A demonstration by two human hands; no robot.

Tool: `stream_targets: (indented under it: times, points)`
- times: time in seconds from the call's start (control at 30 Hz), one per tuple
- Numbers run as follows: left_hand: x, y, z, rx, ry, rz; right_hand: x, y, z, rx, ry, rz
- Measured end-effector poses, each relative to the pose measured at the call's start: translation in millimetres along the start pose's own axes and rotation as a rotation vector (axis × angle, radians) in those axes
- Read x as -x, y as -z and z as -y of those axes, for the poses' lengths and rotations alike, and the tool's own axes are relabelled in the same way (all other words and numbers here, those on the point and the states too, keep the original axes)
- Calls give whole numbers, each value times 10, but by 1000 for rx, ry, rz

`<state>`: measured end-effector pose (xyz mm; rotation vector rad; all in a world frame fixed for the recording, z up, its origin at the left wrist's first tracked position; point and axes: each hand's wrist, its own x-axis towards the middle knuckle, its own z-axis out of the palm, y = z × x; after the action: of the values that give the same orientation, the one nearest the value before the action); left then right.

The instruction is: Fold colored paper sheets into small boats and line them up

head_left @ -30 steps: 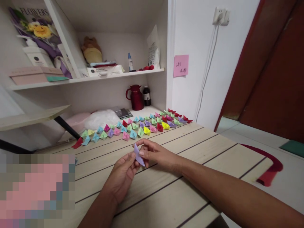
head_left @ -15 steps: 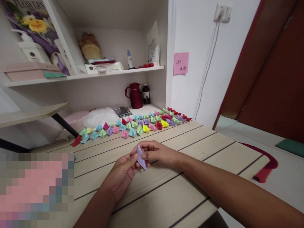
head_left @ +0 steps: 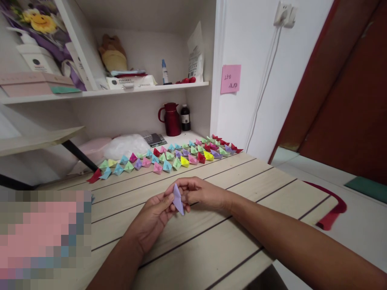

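A small folded piece of purple paper [head_left: 177,199], pointed at its top and bottom ends, is held upright between both hands above the table. My left hand [head_left: 157,209] pinches its left side, the thumb lying on the near face. From the right, my right hand [head_left: 201,194] grips the other side with its thumb, the fingers curled behind the paper and partly hidden. Beyond the hands, several rows of folded paper boats [head_left: 167,166] in many colours stand along the back of the wooden table [head_left: 187,245].
A dark red jug [head_left: 172,119] and a dark bottle [head_left: 185,117] stand behind the boats, under a white shelf [head_left: 87,95]. A black-legged stand [head_left: 79,156] rises at left. The lower left corner is pixelated. A red stool [head_left: 329,213] shows beyond the table's right edge.
The purple paper has turned slightly between the fingers, and more of its near face shows. Both hands keep their hold. The whole view has shifted a little.
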<state>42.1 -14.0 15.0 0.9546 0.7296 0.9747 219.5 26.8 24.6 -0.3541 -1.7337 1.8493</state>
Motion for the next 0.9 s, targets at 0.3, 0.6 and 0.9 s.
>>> stream_targets:
  times: [0.3,0.6,0.9]
  points:
    - [-13,19,12,-2,3,-16,0,-13,30,39,-19,-12]
    - [-58,75,54,-19,-60,-151,23,-22,12,409,43,-166]
    - [-51,30,77,-20,-91,-201,25,-18,-17,562,82,-301]
